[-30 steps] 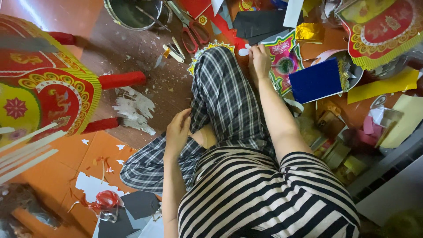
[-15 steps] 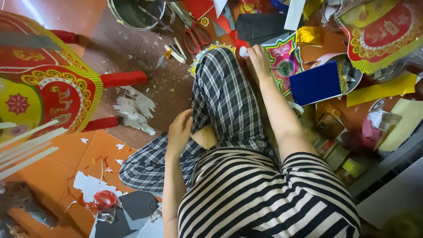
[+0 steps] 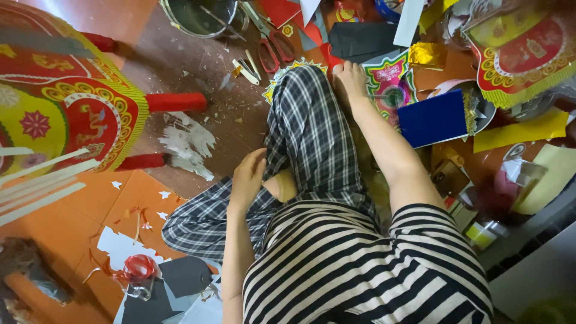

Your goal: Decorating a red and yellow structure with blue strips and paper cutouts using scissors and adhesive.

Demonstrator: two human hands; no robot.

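Printed paper panel (image 3: 387, 84), bright with pink, green and yellow ornament, lies flat on the floor (image 3: 198, 78) just beyond the raised knee of a person seated cross-legged in checked trousers (image 3: 306, 138) and a striped top (image 3: 360, 264). The right hand (image 3: 348, 81) reaches out along the leg and rests at the panel's near edge, fingers curled downward; whether they pinch the paper or only touch it cannot be told from this angle. The left hand (image 3: 247, 180) lies loosely open on the lower leg beside the bent knee, holding nothing.

By its look the panel is light, thin card or paper: it would flex and crease easily, and its cut, scalloped border could tear if pulled. A hold at the plain near edge, with the sheet supported flat instead of being dragged across the gritty floor, seems safest.

Around it the floor is crowded. A dark blue sheet (image 3: 433, 117) lies just beside the panel, a black sheet (image 3: 360, 41) beyond it, and red-handled scissors (image 3: 273, 48) near a metal bowl (image 3: 198, 15). A large red and yellow paper figure (image 3: 66, 114) with red rolled legs stands well apart on the person's left, above orange paper (image 3: 72, 222) strewn with white scraps.
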